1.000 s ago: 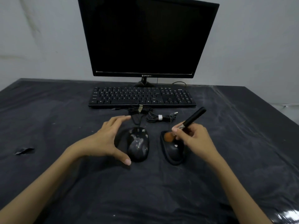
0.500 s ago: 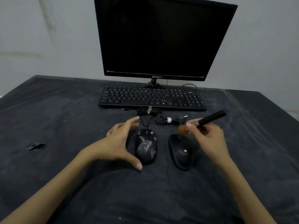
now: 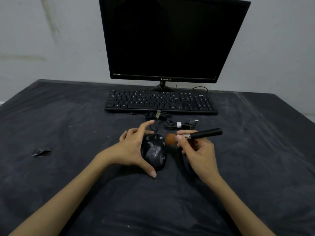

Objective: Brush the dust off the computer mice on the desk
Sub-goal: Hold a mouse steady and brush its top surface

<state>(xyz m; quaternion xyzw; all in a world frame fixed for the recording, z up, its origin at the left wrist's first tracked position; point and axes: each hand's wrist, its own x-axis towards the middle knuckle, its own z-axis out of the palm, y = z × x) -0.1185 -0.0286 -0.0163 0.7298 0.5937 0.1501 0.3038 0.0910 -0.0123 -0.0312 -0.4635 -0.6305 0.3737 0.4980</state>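
- Monitor (image 3: 170, 40): standing dark at the tabletop's (image 3: 68, 116) far edge.
- Keyboard (image 3: 161, 102): lying just in front of it.
- Left hand (image 3: 133, 149): cupping the glossy black mouse (image 3: 154, 151), thumb at its near end.
- Right hand (image 3: 197, 150): pinching the brush (image 3: 194, 135), orange bristles hovering beside the mouse's front right.
- Second mouse: mostly hidden beneath the right hand.
- Bundled cables (image 3: 179, 124): lying between mouse and keyboard.

The mouse (image 3: 154, 151) lies on the desk (image 3: 68, 167), in front of the keyboard (image 3: 161, 103). The left hand (image 3: 132, 148) sits against the mouse's left side, thumb at its near end. The brush (image 3: 192, 135) lies just right of the mouse's far end, held by the right hand (image 3: 197, 150). Two cable bundles (image 3: 179, 124) lie between the mouse and the keyboard. The monitor (image 3: 170, 40) stands behind the keyboard. A scrap (image 3: 40, 152) lies well left of the mouse.
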